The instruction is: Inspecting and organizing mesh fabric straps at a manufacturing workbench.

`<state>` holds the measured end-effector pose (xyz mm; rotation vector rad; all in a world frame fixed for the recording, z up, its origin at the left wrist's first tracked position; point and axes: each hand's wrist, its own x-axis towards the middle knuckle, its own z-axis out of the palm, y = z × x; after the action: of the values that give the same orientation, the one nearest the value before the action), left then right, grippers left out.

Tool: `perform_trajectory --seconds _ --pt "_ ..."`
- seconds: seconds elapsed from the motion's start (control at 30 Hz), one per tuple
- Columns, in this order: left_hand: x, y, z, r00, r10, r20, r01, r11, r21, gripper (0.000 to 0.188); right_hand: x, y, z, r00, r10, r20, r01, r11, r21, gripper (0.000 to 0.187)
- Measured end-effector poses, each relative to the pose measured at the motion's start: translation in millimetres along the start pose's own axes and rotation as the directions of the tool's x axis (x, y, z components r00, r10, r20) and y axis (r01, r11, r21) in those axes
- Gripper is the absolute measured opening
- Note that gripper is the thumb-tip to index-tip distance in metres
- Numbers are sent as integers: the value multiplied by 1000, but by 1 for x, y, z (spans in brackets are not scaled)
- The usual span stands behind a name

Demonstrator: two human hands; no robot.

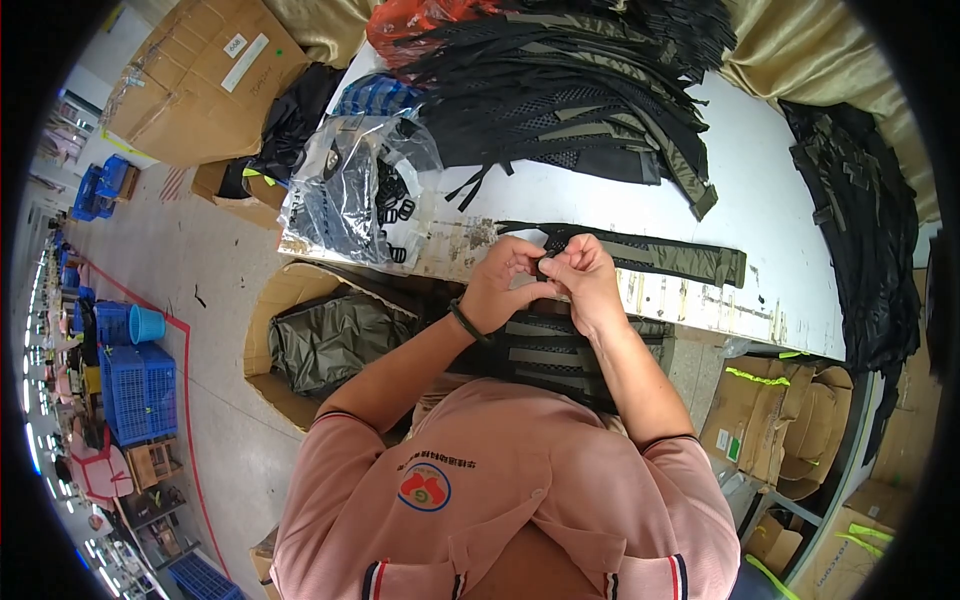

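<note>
My left hand (503, 282) and my right hand (590, 284) meet over the near edge of the white table (760, 240), fingertips pinched close together. Between them is a small dark piece, mostly covered by the fingers, so its kind is unclear. Just beyond the hands a black and olive padded strap (690, 260) lies along the table edge, its thin left end passing behind my fingers. More black and grey straps (555, 350) rest below the hands, in front of my body. A clear plastic bag (340, 195) with black slider buckles (398, 208) stands left of my left hand.
A large heap of similar straps (570, 100) covers the table's far side, near a red plastic bag (415, 30). More straps hang at the right end (855, 200). An open carton (265, 345) with dark fabric stands at the left; cardboard boxes (765, 410) sit below right.
</note>
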<state>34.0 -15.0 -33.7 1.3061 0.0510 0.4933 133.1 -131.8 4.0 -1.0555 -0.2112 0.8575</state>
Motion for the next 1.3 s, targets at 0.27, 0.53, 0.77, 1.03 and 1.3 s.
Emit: perform_trajectory --seconds 0.27,0.53,0.77,1.03,1.3 --pt "10 19 -11 996 60 65 -75 963 259 21 1 -23 -9 974 127 189 -64 949 -309 16" --pt "4 23 -10 957 -154 246 73 949 307 19 3 -29 -18 934 113 339 162 712 -683 9" --pt "-47 38 -32 808 -482 340 586 598 -547 19 14 -44 -56 969 -66 239 246 383 -891 19" --pt "-56 49 -95 968 -250 -28 123 374 919 48 30 -54 -84 984 -7 -178 -174 -256 -951 23" --pt "40 -24 -39 919 191 344 -374 154 915 39 75 11 -54 878 -172 446 430 -125 -894 14"
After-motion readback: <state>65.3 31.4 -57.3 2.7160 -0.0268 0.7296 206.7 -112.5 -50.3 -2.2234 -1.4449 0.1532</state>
